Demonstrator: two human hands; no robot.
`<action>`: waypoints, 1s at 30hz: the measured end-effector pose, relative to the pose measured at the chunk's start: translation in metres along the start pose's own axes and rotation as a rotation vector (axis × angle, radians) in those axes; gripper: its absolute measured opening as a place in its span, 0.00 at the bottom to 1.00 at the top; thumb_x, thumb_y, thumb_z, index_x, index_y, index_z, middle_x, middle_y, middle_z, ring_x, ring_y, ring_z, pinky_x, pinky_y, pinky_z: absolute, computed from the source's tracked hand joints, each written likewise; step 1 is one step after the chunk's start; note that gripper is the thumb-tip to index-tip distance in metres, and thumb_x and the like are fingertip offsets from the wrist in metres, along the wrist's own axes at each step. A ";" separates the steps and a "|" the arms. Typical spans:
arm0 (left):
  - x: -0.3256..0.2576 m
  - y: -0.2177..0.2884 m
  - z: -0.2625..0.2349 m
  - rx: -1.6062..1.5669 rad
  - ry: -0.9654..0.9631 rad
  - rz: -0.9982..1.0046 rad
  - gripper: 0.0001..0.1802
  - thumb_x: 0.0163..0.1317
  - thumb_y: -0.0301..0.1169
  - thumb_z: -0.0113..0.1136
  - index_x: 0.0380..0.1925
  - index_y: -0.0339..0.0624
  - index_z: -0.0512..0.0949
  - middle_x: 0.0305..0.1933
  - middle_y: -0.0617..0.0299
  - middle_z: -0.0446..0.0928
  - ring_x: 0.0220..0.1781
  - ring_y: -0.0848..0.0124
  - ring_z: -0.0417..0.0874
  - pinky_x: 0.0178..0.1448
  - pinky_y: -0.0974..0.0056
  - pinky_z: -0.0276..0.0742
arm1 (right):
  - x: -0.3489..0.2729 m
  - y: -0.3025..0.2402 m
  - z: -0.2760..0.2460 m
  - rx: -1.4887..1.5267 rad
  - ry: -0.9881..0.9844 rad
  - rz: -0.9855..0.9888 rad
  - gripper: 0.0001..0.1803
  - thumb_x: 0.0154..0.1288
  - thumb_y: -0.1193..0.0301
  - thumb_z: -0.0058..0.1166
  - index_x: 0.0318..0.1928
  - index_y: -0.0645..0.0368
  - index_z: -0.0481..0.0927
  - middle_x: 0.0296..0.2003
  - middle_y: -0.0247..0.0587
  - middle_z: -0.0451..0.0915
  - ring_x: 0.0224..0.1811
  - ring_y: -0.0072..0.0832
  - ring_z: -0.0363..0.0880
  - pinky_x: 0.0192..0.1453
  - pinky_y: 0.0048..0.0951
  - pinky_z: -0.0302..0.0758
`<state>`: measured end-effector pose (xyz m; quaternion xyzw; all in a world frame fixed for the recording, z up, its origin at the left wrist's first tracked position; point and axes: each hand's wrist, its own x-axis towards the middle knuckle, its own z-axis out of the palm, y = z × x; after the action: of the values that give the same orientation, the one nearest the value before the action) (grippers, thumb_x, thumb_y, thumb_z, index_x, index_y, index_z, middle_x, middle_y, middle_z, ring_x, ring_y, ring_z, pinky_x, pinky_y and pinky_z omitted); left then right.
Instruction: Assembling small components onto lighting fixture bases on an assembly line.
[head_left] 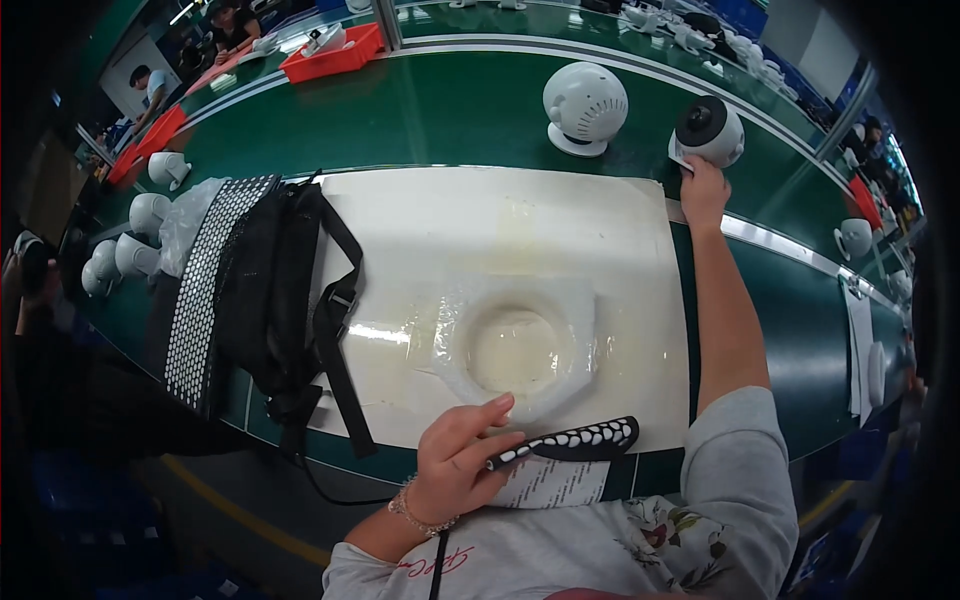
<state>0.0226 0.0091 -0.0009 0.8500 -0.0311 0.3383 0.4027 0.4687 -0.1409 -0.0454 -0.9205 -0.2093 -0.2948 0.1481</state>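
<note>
My left hand (pixel 460 462) is near the front edge of the table, its fingers curled round the end of a curved black strip with white oval spots (pixel 580 440). Under that strip is a white printed sheet (pixel 555 483), partly covered by it. My right arm stretches far forward. At its end my right hand (pixel 706 195) grips the lower edge of a white round camera with a black lens (pixel 738 140); the fingertips are partly hidden. Before me a white ring-shaped holder wrapped in clear plastic (pixel 575 375) sits on a pale board (pixel 420 220).
Another white round camera (pixel 586 105) stands at the back. A black bag with straps (pixel 270 290) lies left, with a spotted black sheet (pixel 210 300) along it. Several white housings (pixel 137 255) are beyond it. A red bin (pixel 332 55) stands far left; people sit farther off.
</note>
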 end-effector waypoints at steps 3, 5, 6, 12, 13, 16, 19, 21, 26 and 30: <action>0.001 0.002 0.003 -0.018 0.034 0.002 0.15 0.34 0.21 0.65 0.28 0.38 0.76 0.46 0.54 0.74 0.33 0.68 0.77 0.33 0.69 0.73 | -0.009 -0.011 -0.038 0.123 0.336 -0.237 0.09 0.55 0.68 0.53 0.37 0.54 0.73 0.30 0.37 0.76 0.36 0.37 0.73 0.45 0.38 0.64; 0.003 0.003 0.003 -0.036 0.013 0.005 0.14 0.35 0.19 0.64 0.27 0.37 0.75 0.43 0.54 0.74 0.33 0.67 0.77 0.34 0.69 0.73 | -0.017 -0.027 -0.073 0.107 0.436 -0.276 0.12 0.55 0.67 0.54 0.39 0.57 0.73 0.25 0.41 0.76 0.27 0.36 0.74 0.36 0.29 0.68; 0.002 0.003 0.002 -0.046 -0.005 -0.002 0.14 0.36 0.18 0.64 0.27 0.36 0.74 0.40 0.53 0.75 0.32 0.67 0.78 0.35 0.69 0.73 | -0.027 -0.050 -0.099 0.376 0.286 -0.165 0.13 0.57 0.66 0.52 0.41 0.59 0.73 0.26 0.38 0.76 0.26 0.27 0.73 0.33 0.25 0.67; -0.007 -0.002 -0.001 -0.077 0.041 0.068 0.13 0.37 0.19 0.64 0.26 0.35 0.72 0.33 0.54 0.77 0.30 0.65 0.78 0.33 0.68 0.73 | -0.094 -0.146 -0.200 1.534 -0.453 0.074 0.18 0.60 0.66 0.50 0.48 0.63 0.69 0.32 0.30 0.74 0.27 0.11 0.68 0.32 0.11 0.65; -0.008 -0.001 -0.001 -0.083 0.037 0.062 0.13 0.37 0.19 0.64 0.26 0.35 0.72 0.33 0.54 0.77 0.30 0.65 0.78 0.33 0.68 0.73 | -0.104 -0.156 -0.211 1.632 -0.595 0.091 0.18 0.61 0.67 0.49 0.49 0.62 0.69 0.33 0.31 0.74 0.29 0.11 0.68 0.34 0.11 0.65; -0.009 0.000 -0.002 -0.098 0.030 0.104 0.12 0.42 0.25 0.64 0.25 0.35 0.72 0.30 0.54 0.77 0.30 0.65 0.78 0.33 0.68 0.73 | -0.132 -0.177 -0.205 1.457 -0.638 -0.132 0.18 0.62 0.67 0.47 0.51 0.61 0.68 0.36 0.33 0.73 0.34 0.13 0.68 0.39 0.13 0.66; -0.009 0.005 -0.002 -0.111 0.084 0.026 0.11 0.44 0.26 0.64 0.25 0.35 0.71 0.29 0.54 0.77 0.30 0.65 0.78 0.33 0.68 0.73 | -0.139 -0.181 -0.200 1.367 -0.710 -0.155 0.18 0.63 0.67 0.45 0.52 0.59 0.68 0.39 0.34 0.72 0.37 0.15 0.68 0.43 0.16 0.66; -0.011 0.002 -0.002 -0.127 0.110 0.011 0.11 0.47 0.28 0.63 0.25 0.35 0.71 0.29 0.53 0.76 0.29 0.66 0.77 0.34 0.68 0.72 | -0.140 -0.171 -0.204 1.314 -0.786 -0.123 0.20 0.62 0.66 0.46 0.53 0.62 0.66 0.39 0.35 0.71 0.38 0.17 0.67 0.44 0.19 0.64; -0.020 0.001 -0.001 -0.200 0.261 -0.120 0.09 0.46 0.23 0.62 0.25 0.35 0.71 0.32 0.55 0.76 0.29 0.68 0.76 0.34 0.71 0.71 | -0.181 -0.126 -0.207 1.276 -0.481 -0.471 0.27 0.51 0.66 0.58 0.49 0.63 0.63 0.37 0.39 0.68 0.41 0.25 0.66 0.45 0.25 0.63; -0.014 0.011 0.001 -0.384 0.279 -0.320 0.09 0.48 0.23 0.61 0.27 0.34 0.70 0.31 0.56 0.75 0.32 0.73 0.75 0.36 0.73 0.70 | -0.199 -0.127 -0.210 1.186 -0.340 -0.672 0.25 0.42 0.79 0.62 0.43 0.61 0.67 0.38 0.42 0.69 0.36 0.27 0.69 0.40 0.24 0.65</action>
<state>0.0086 -0.0027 -0.0024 0.6974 0.0957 0.3719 0.6051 0.1606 -0.1734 0.0178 -0.6031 -0.6282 -0.0127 0.4915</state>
